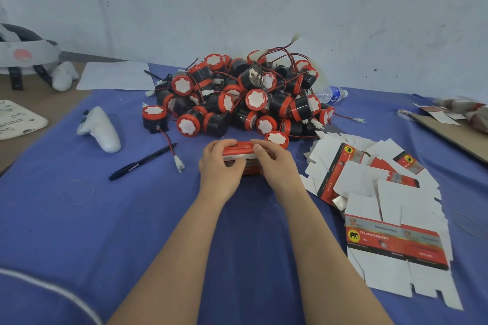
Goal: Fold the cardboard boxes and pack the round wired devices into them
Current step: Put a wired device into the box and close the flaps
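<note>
Forearms [171,258] reach in: left hand [220,167] and right hand [276,166] both curl round the red cardboard box [239,148], mid-table on the blue cloth [79,224]. Just beyond, the heap of round wired devices [237,97]; right, flat box blanks [383,206] fanned out.

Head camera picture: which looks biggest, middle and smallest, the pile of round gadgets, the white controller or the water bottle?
1. pile of round gadgets
2. white controller
3. water bottle, but it lies farther back and partly hidden, so that's unsure.
</note>
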The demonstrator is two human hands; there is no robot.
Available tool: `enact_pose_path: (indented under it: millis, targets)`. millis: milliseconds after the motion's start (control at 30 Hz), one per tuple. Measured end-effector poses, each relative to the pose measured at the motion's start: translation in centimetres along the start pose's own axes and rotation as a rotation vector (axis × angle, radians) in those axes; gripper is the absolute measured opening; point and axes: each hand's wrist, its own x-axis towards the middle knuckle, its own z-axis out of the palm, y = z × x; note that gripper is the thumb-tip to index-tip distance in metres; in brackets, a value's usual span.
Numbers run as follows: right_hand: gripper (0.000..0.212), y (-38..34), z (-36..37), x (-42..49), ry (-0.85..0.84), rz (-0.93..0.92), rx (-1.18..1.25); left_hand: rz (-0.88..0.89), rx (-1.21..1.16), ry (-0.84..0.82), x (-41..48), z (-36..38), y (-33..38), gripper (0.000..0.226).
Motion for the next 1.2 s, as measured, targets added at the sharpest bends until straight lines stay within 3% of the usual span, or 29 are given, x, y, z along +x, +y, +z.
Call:
enact_pose_path:
  millis: [233,667,900,1000,1100,1200]
  targets:
    - [0.024,-0.1,0.0,-0.1,-0.027,0.004,0.002,-0.085,-0.128,0.004,0.3,-0.2,0.3,0.033]
    - [0.020,-0.3,0.5,-0.1,0.027,0.181,0.208,-0.047,-0.046,-0.012,0.3,-0.1,0.1,0.033]
    - [0.047,-0.3,-0.5,-0.4,-0.149,-0.055,-0.190,-0.131,-0.285,0.051,0.1,-0.4,0.6,0.040]
    - [0.047,-0.3,-0.6,-0.4,-0.087,-0.097,-0.275,-0.198,-0.486,0.152,0.4,-0.8,1.0,0.048]
    - [0.047,-0.3,0.0,-0.6,0.025,-0.134,-0.310,-0.189,-0.487,0.187,0.3,-0.8,0.9,0.057]
    - [0.044,-0.7,0.2,-0.6,0.141,-0.076,-0.133,-0.232,-0.438,0.132,0.1,-0.4,0.9,0.075]
